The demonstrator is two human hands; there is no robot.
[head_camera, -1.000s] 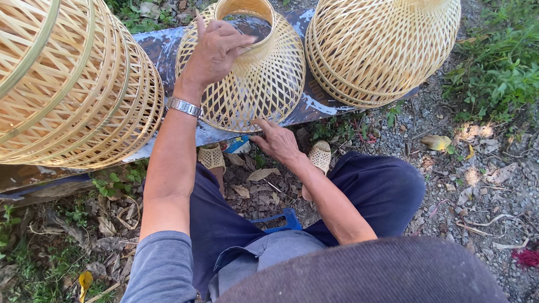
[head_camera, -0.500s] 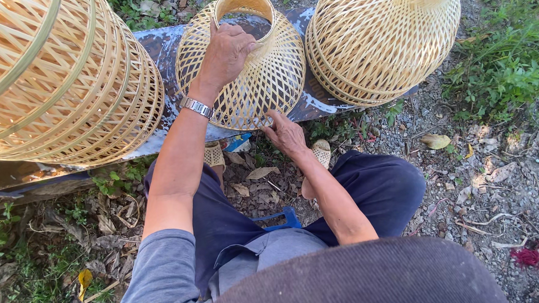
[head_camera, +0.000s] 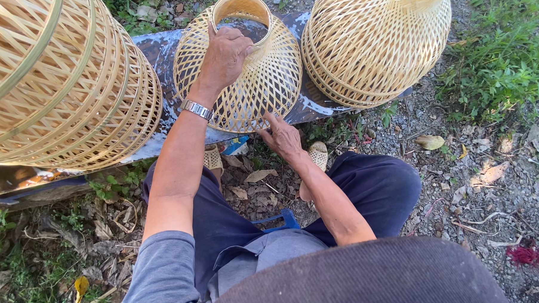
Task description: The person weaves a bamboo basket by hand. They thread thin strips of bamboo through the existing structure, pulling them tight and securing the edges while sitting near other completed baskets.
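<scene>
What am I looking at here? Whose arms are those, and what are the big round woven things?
The picture comes from a camera worn on a person's head, looking down, so the arms are that person's own. They sit on the ground with knees apart, in dark trousers. The round things are woven bamboo baskets. The left hand, with a wristwatch, rests on the upper part of the middle basket, near its open ring. The right hand touches that basket's bottom edge. A big basket stands to the left and another basket to the right. They sit on a dark sheet, with gravel, dry leaves and grass around.
</scene>
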